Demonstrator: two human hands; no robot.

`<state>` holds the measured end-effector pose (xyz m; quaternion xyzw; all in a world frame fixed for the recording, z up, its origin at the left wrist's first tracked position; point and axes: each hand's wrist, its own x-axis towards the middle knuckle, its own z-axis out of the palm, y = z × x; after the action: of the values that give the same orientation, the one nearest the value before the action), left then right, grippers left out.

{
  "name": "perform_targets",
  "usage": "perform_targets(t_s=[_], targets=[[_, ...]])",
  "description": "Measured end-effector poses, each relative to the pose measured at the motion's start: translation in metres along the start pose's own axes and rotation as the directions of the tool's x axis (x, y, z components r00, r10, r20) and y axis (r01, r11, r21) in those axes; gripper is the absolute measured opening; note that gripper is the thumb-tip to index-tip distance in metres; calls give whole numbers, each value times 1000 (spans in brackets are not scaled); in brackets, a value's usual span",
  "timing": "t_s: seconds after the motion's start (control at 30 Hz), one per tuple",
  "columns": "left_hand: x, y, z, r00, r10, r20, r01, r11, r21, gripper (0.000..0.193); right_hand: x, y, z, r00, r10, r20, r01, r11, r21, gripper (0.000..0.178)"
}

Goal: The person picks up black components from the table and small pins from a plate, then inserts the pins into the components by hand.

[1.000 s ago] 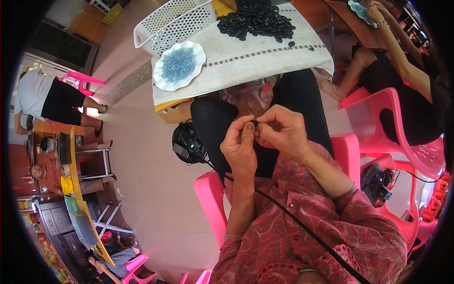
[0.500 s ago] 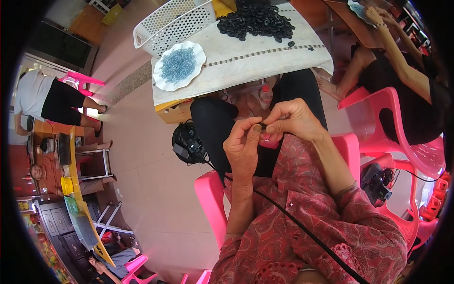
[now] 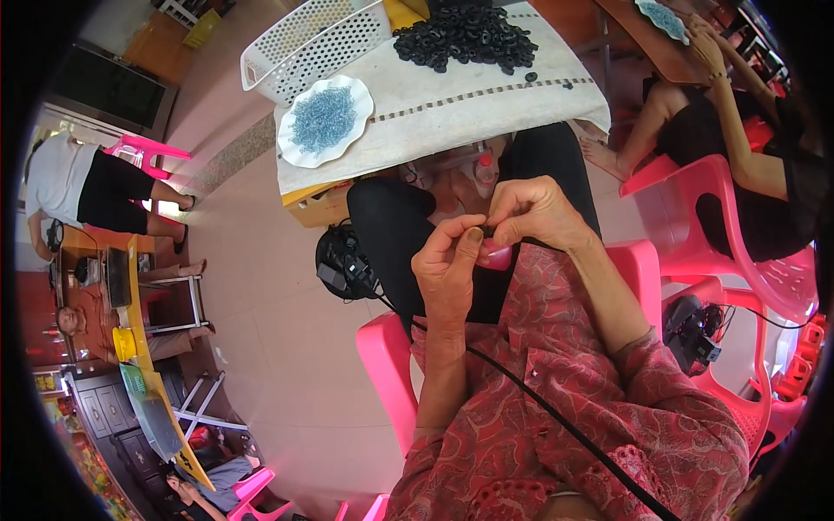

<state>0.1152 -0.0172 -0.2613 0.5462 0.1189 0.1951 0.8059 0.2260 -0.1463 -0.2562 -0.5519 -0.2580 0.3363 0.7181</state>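
Note:
Over my lap, my left hand (image 3: 446, 267) and my right hand (image 3: 546, 217) meet, thumbs and forefingers pinched together. Between the fingertips is a small black piece (image 3: 487, 232), mostly covered; its exact shape cannot be made out. Ahead, on the cloth-covered table (image 3: 486, 113), lies a heap of small black ring-shaped parts (image 3: 465, 39). Left of the heap, a white wavy-edged plate (image 3: 366, 104) carries many tiny clear-blue pieces (image 3: 323, 119). Something pink (image 3: 497, 259) shows just beneath my fingers.
Behind the plate stands a white perforated basket (image 3: 317, 50). A black bag with devices (image 3: 341, 265) rests on the floor by my left leg, and a cable crosses my shirt. At right, a person sits on a pink chair (image 3: 738, 234); others are at the left.
Both hands stay pinched together at the same spot, with only slight finger shifts. The seated person's arms at the right have moved a little. My view has shifted slightly.

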Motion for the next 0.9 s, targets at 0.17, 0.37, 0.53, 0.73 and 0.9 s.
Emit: perform_targets(t_s=[0.17, 0.37, 0.53, 0.73, 0.9], targets=[[0, 0, -4, 1000, 12, 17, -12, 1000, 5, 15, -1, 2, 4, 1000, -26, -8, 26, 999, 39, 12], [1, 1, -7, 999, 40, 22, -40, 999, -2, 12, -3, 1, 11, 999, 33, -27, -31, 997, 76, 12], [0, -1, -3, 997, 78, 25, -79, 997, 28, 15, -5, -2, 14, 996, 59, -73, -55, 997, 47, 12], [1, -9, -4, 999, 44, -24, -46, 996, -78, 20, -2, -5, 20, 996, 57, -75, -56, 998, 17, 11], [1, 1, -2, 999, -44, -15, 39, 970, -239, 24, -2, -2, 18, 997, 54, -49, -46, 986, 159, 9]])
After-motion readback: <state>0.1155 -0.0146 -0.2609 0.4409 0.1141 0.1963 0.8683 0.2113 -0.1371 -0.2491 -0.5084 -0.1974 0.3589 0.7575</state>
